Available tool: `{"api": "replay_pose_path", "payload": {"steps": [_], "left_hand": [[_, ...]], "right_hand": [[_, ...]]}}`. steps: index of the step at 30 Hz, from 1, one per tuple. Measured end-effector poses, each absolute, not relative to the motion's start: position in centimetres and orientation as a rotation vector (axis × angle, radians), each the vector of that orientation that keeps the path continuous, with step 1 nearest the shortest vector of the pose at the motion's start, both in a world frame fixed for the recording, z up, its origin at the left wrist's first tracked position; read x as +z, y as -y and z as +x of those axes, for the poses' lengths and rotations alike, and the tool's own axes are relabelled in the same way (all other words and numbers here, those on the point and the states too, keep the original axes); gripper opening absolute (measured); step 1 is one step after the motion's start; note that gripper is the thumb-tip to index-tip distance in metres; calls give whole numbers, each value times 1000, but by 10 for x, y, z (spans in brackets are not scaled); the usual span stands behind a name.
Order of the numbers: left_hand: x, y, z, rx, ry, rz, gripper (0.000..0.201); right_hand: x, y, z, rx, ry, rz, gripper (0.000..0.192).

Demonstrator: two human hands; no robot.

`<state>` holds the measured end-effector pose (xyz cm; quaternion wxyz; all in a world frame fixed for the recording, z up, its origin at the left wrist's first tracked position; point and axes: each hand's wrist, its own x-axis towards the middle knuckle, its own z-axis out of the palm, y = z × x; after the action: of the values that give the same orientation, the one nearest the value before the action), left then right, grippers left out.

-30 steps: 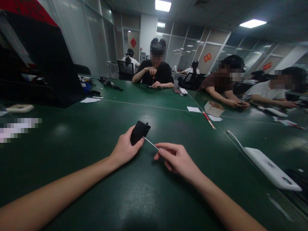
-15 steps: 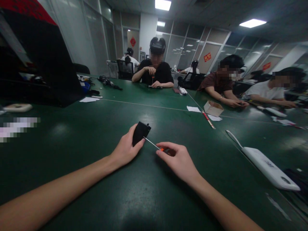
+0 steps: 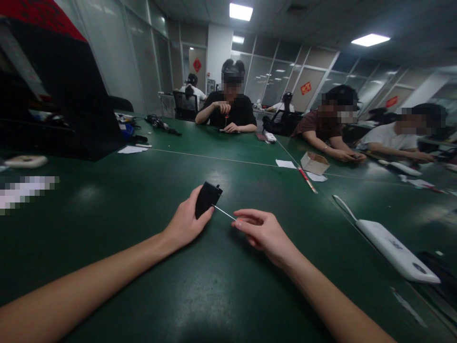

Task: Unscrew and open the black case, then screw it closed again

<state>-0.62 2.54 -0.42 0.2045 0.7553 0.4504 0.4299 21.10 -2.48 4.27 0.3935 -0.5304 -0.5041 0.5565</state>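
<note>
So there's one small black device (image 3: pixel 207 198) sitting on the green table (image 3: pixel 107 214), near the middle and close to the camera, and the left hand (image 3: pixel 186 221) is wrapped around its near side, holding it steady with the thumb against its right edge. The right hand (image 3: pixel 262 231) is just to the right of it, fingers pinched around the handle end of one thin screwdriver (image 3: pixel 224 212) whose metal shaft runs up and left until the tip meets the device's lower right corner. Can't really see the handle itself, the fingers cover it. Both forearms are bare and come in from the near edge. Looking around: one long white slab-like gadget (image 3: pixel 391 247) lies on the right side of the table, well apart from the hands. Further back on the right there's one small open cardboard box (image 3: pixel 314 162) with one red-handled tool (image 3: pixel 307 179) lying just in front of it and a couple of white paper scraps (image 3: pixel 286 163) beside it. On the far left one big dark case (image 3: pixel 71 105) stands open. I count three people seated at the far and right edges of the table, the middle one (image 3: pixel 228 107) in a black shirt holding something small and upright in one hand.
</note>
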Motion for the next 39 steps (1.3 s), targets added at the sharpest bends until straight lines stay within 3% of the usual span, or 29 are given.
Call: {"api": "replay_pose_path", "payload": {"steps": [6, 14, 20, 29, 33, 39], "left_hand": [[-4, -24, -6, 1189, -1258, 2118, 58], [-4, -25, -6, 1190, -1252, 2098, 57], [-2, -24, -5, 1190, -1251, 2113, 56], [-4, -24, -5, 1173, -1257, 2111, 55], [-3, -24, -6, 1176, -1258, 2127, 55], [-3, -23, -6, 1185, -1259, 2130, 54]], "right_hand": [[43, 24, 209, 1503, 1322, -1333, 41], [39, 27, 208, 999, 1633, -1422, 31], [41, 26, 209, 1147, 1637, -1356, 33], [36, 28, 210, 890, 1762, -1424, 27], [35, 27, 210, 985, 1812, -1413, 41], [39, 26, 211, 887, 1746, -1440, 28]]}}
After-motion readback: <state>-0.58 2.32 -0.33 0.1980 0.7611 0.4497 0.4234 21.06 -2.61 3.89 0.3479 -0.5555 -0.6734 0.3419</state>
